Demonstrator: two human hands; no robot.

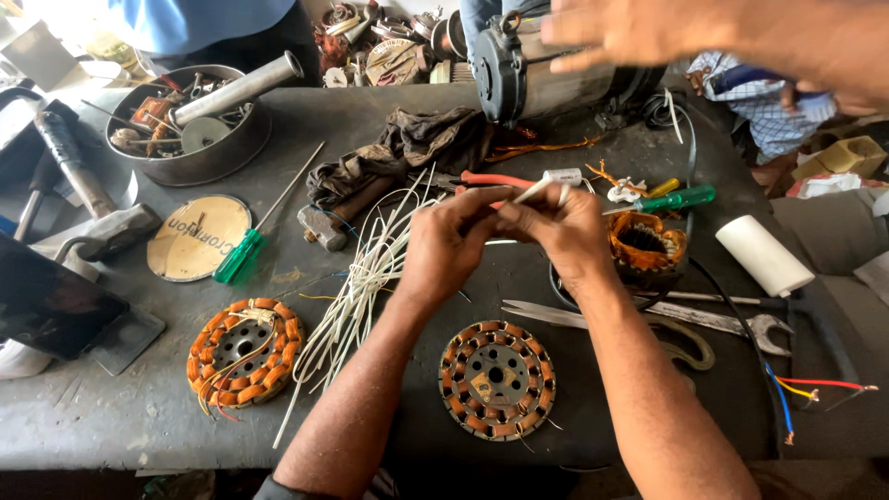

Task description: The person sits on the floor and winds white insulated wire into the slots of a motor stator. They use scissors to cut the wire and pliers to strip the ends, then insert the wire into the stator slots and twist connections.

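Your two hands met over the middle of the tabletop (389,111). Your left hand (451,243) was curled nearly closed, its fingertips pinching a thin white sleeve (535,191) that poked up and to the right between both hands. Your right hand (563,231) was also curled, thumb and forefinger closed on the same sleeve. A loose bundle of white sleeves (356,287) fanned out from just left of your left hand toward the near edge.

Two copper-wound stators lay near the near edge: one (497,380) between your forearms, the other (245,352) further left. A third winding (646,243) sat just right of your right hand. A green screwdriver (243,255) lay left of the bundle, a white roll (764,256) toward the right edge.

Another person's hand (639,32) hovered blurred above the far edge.

You appeared to be working a single sleeve between your fingertips. The next move likely called for a steady pinch and fine fingertip control.
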